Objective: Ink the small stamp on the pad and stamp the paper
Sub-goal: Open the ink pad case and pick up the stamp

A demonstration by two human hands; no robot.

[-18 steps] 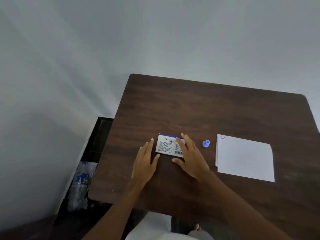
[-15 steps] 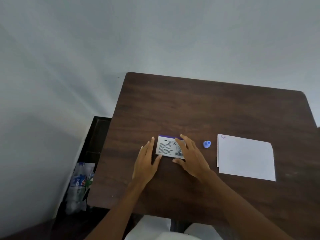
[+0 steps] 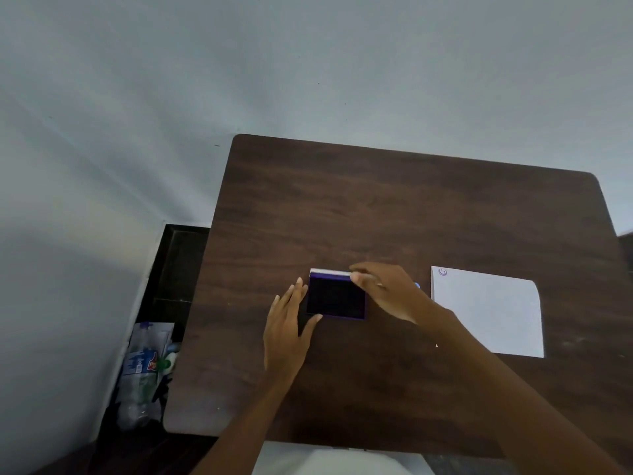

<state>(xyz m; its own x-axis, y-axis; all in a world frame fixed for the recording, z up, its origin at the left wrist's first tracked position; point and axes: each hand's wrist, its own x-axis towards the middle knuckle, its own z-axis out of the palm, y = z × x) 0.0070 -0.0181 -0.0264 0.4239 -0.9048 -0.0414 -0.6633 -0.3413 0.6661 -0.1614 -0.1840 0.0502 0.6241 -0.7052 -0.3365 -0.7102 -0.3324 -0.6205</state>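
Observation:
The ink pad (image 3: 335, 298) lies open on the dark wooden table (image 3: 394, 207), its dark purple ink surface showing. Its white lid (image 3: 329, 272) stands raised at the far edge, pinched by the fingers of my right hand (image 3: 387, 291). My left hand (image 3: 286, 323) holds the pad's left side, with the thumb at its near left corner. The small blue stamp (image 3: 417, 286) is almost hidden behind my right hand; only a sliver shows. The white paper (image 3: 486, 313) lies to the right, with one purple mark (image 3: 443, 272) in its far left corner.
Plastic bottles (image 3: 145, 368) lie on the floor left of the table, beside a dark low cabinet (image 3: 178, 262). A pale wall rises behind the table. The table's near edge runs just in front of my body.
The ink pad was closed with its printed lid facing up; my right hand has swung the lid up and open. My left hand stays at the pad's left side.

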